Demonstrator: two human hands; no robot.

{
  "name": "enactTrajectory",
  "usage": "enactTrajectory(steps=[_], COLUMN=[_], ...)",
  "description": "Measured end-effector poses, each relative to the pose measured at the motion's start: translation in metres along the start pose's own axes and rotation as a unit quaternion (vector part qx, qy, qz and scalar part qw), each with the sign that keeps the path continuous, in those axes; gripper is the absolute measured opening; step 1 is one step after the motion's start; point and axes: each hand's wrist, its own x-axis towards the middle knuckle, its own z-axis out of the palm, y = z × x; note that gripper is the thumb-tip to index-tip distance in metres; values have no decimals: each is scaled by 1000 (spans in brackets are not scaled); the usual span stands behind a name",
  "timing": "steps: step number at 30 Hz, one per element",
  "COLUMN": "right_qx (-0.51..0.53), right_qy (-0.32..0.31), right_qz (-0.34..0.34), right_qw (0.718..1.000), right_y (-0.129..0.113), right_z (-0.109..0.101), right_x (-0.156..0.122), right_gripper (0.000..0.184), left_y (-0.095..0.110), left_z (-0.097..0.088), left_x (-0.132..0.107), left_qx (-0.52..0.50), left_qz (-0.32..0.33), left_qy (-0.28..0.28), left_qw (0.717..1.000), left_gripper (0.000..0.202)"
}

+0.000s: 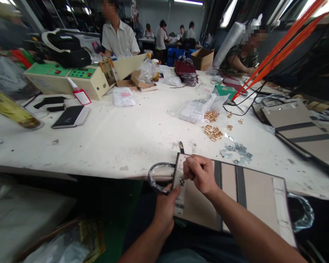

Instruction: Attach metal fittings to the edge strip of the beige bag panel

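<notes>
1. The left hand (166,210) is clamped on the left edge of the bag panel (229,179), thumb on top beside a small metal fitting (182,181); a firm hold here should stop the panel sliding.
2. The right hand (201,173), near but apart from the left, is curled into a loose fist over the panel; whether it pinches anything is hidden. Working straight down, clear of that thumb, seems wise.
3. Keeping the fitting flat and square on the pale strip (180,205) would probably help it seat cleanly.
4. The panel lies unfolded at the table's (148,128) near edge, right of centre, partly overhanging.
5. Its face is beige, crossed by two dark bands (240,182), with plastic-wrapped handles looping out: a left handle (150,175) and a right handle (308,215).
</notes>
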Motion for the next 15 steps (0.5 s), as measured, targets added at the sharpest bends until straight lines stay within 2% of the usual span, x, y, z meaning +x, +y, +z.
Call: enactTrajectory(steps=[3, 5, 7, 9, 13, 15], right_qx=[-18, -61, -143, -250, -386, -411], right_qy=[27, 29, 31, 23, -29, -21], right_qz=[16, 67, 126, 157, 184, 192], right_qw=[999, 995, 981, 955, 903, 891], right_y=[2, -9, -20, -23, -3, 13], right_z=[-17, -30, -41, -47, -45, -39], right_x=[-10, -13, -13, -10, -2, 3], right_gripper=[66, 67, 64, 52, 30, 28], left_y=[0, 1, 1, -1, -10, -13], left_z=[-1, -2, -3, -5, -15, -24], left_x=[0, -1, -2, -4, -3, 5], left_qx=[-3, -5, -11, -17, -5, 29], left_qz=[-9, -17, -30, -39, -35, -10], left_qy=[-5, -6, -4, -2, 3, 17], left_qw=[1000, 1000, 999, 999, 999, 999], left_gripper=[66, 67, 68, 69, 73, 70])
